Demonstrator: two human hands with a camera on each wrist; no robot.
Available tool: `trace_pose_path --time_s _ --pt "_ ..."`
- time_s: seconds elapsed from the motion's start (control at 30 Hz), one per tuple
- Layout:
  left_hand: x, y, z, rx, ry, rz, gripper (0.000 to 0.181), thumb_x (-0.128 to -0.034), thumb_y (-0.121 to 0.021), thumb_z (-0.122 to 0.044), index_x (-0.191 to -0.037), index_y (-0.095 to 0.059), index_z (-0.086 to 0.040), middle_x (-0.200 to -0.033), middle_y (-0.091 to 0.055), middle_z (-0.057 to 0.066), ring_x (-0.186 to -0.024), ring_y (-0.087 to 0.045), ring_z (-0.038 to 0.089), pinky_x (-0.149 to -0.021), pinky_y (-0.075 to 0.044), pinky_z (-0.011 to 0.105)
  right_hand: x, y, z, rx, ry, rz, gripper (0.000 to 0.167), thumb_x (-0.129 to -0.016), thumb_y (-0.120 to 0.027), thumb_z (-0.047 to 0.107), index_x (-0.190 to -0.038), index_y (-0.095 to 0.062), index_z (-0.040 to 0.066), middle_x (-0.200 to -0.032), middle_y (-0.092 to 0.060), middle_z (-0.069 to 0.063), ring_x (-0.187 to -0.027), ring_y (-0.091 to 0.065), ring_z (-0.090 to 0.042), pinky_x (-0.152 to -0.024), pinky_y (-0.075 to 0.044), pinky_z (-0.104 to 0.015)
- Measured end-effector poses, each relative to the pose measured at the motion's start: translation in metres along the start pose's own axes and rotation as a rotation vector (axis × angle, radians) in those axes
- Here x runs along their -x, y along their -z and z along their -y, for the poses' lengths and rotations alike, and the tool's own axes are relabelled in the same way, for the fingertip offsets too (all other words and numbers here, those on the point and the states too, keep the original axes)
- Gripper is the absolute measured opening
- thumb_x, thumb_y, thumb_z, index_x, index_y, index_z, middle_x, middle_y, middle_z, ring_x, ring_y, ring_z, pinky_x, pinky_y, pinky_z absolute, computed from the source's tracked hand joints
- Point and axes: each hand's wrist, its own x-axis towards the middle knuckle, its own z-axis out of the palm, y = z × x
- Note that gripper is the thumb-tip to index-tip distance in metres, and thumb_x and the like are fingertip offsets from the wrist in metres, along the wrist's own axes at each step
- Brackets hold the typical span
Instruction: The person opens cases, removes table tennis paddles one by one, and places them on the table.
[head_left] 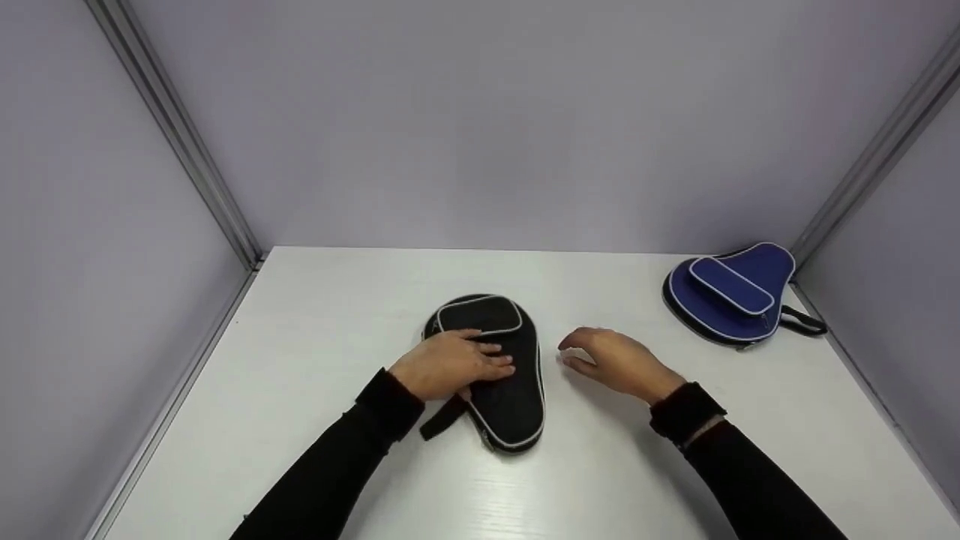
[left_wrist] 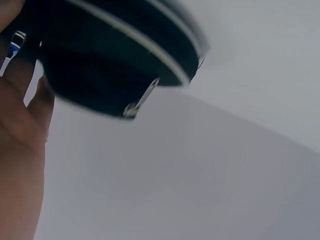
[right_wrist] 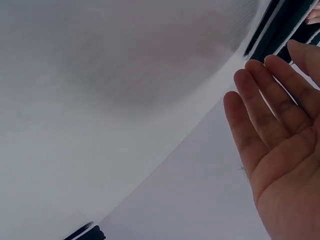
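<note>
Two cases here: one blue case [head_left: 720,292], one black case [head_left: 516,401] beneath the spread left grip [head_left: 455,364], right grip [head_left: 619,362] relaxed just beside it

Room, apparently, between black case [head_left: 516,401] and back wall [head_left: 480,127]

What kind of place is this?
Probably a small booth for tabletop work or filming, though I can't be sure: plain pale walls meet at grey corner strips, closing in three sides of a white table.
</note>
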Motion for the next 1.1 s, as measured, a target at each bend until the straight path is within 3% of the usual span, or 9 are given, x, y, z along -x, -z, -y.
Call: trace_pose_path --time_s 0.2,0.33,0.47,0.7,0.93,1.1 --pt "-0.011 0.021 -0.021 0.020 -0.094 -0.049 0.075 -0.0977 -0.086 -0.039 -0.170 -0.065 -0.033 -0.177 -0.061 -0.013 -0.166 -0.058 0.007 -0.139 -0.049 0.037 0.003 0.002 -0.011 0.028 -0.006 -0.011 0.027 -0.115 -0.075 0.018 -0.136 -0.081 0.002 -0.136 -0.085 -0.016 -0.131 -0.082 -0.040 -0.112 -0.068 -0.059" --pt "-0.022 0.024 -0.038 -0.048 -0.155 -0.076 0.082 -0.0954 -0.089 -0.040 -0.173 -0.060 -0.037 -0.178 -0.061 -0.014 -0.164 -0.059 0.005 -0.136 -0.052 0.033 0.005 0.002 -0.015 0.042 0.001 -0.010 0.027 -0.116 -0.074 0.018 -0.139 -0.080 0.005 -0.139 -0.085 -0.014 -0.132 -0.082 -0.038 -0.111 -0.068 -0.059" --pt "-0.027 0.023 -0.049 -0.118 -0.155 -0.070 0.078 -0.0985 -0.090 -0.040 -0.171 -0.061 -0.044 -0.176 -0.061 -0.019 -0.163 -0.059 0.003 -0.135 -0.051 0.029 0.006 0.001 -0.018 0.052 0.020 -0.004 0.028 -0.116 -0.074 0.017 -0.141 -0.080 0.005 -0.140 -0.084 -0.013 -0.133 -0.081 -0.037 -0.111 -0.068 -0.058" --pt "-0.029 0.020 -0.055 -0.075 -0.138 -0.028 0.060 -0.1075 -0.084 -0.028 -0.163 -0.068 -0.044 -0.173 -0.064 -0.023 -0.164 -0.058 0.002 -0.134 -0.052 0.028 0.007 0.000 -0.021 0.051 0.040 0.000 0.031 -0.115 -0.075 0.016 -0.143 -0.080 0.004 -0.141 -0.084 -0.014 -0.134 -0.081 -0.038 -0.113 -0.068 -0.058" --pt "-0.023 0.017 -0.054 -0.014 -0.175 -0.106 0.044 -0.1119 -0.074 -0.018 -0.151 -0.076 -0.037 -0.161 -0.073 -0.021 -0.160 -0.063 0.004 -0.124 -0.057 0.019 0.007 -0.004 -0.023 0.035 0.090 -0.008 0.030 -0.116 -0.072 0.013 -0.143 -0.079 0.003 -0.139 -0.084 -0.015 -0.131 -0.082 -0.037 -0.110 -0.068 -0.056" --pt "-0.020 0.015 -0.051 -0.050 -0.221 -0.143 0.040 -0.1135 -0.071 -0.018 -0.149 -0.075 -0.036 -0.161 -0.074 -0.021 -0.160 -0.063 0.005 -0.120 -0.060 0.019 0.008 -0.005 -0.023 0.031 0.101 -0.016 0.029 -0.116 -0.073 0.014 -0.142 -0.080 0.003 -0.137 -0.085 -0.014 -0.130 -0.082 -0.036 -0.110 -0.069 -0.055"
